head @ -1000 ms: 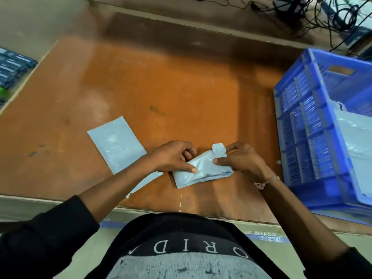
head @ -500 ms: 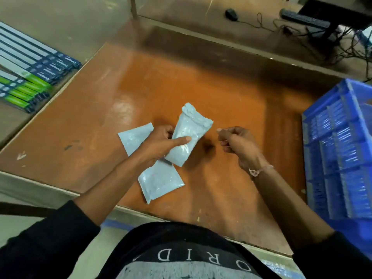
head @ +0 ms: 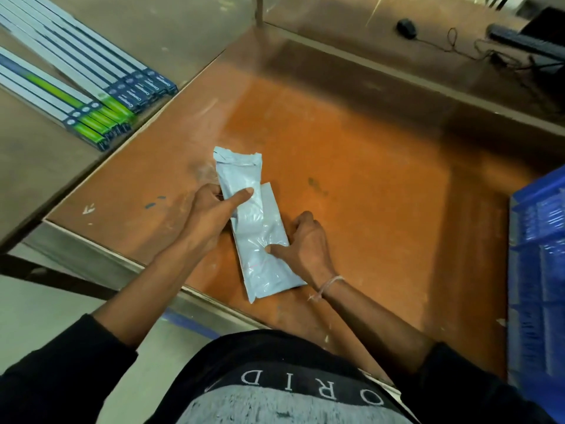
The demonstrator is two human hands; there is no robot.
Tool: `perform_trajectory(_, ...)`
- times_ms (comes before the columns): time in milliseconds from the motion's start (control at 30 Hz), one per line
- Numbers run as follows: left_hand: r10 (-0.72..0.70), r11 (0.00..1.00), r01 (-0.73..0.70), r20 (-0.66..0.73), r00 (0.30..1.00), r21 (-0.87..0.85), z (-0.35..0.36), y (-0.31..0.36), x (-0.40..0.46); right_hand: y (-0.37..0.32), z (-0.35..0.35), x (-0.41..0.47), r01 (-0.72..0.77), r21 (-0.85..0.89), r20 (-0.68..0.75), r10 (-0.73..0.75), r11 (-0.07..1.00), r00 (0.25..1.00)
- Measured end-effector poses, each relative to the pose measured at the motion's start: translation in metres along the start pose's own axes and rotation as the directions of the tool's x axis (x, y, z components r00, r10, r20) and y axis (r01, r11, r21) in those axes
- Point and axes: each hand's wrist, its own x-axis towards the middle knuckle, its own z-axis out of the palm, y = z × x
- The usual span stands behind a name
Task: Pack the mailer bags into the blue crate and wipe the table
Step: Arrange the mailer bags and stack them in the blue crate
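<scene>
Two pale grey mailer bags are in front of me on the orange table (head: 367, 185). A filled mailer bag (head: 240, 174) with a crumpled top end is gripped in my left hand (head: 211, 215), thumb across its face. It overlaps a flat mailer bag (head: 263, 252) lying on the table near the front edge. My right hand (head: 302, 240) holds that flat bag at its right edge, thumb pressing on top. The blue crate (head: 538, 270) stands at the far right, only partly in view.
A stack of long blue and green boxes (head: 91, 93) lies on the neighbouring surface at the left. A mouse (head: 406, 28), keyboard (head: 526, 41) and cables sit on the desk behind the table. Paint marks spot the table's left side.
My left hand carried the filled bag down onto the flat bag. My right hand, empty half a second ago, came down onto the flat bag. The view swung left, so less of the crate shows.
</scene>
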Motion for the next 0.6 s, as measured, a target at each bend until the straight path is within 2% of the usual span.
perform_trajectory(167,-0.02,1.0,0.02,0.009,1.0,0.015,0.007,0.001,0.001,0.0,-0.012,0.004,-0.148,0.219,0.043,0.142,0.965,0.989)
perform_trajectory(333,-0.041,0.999,0.041,0.046,0.998,0.007,0.028,0.009,-0.001,0.017,-0.062,0.014,-0.222,0.41,-0.123,0.295,0.885,0.948)
perform_trajectory(467,-0.021,1.0,0.02,0.123,0.992,0.014,0.063,0.018,-0.004,0.035,-0.123,0.006,-0.115,0.581,-0.277,0.329,0.805,0.903)
perform_trajectory(600,0.004,1.0,-0.009,0.241,0.97,0.02,0.117,0.033,-0.006,0.045,-0.175,-0.016,-0.018,0.751,-0.212,0.266,0.66,0.941)
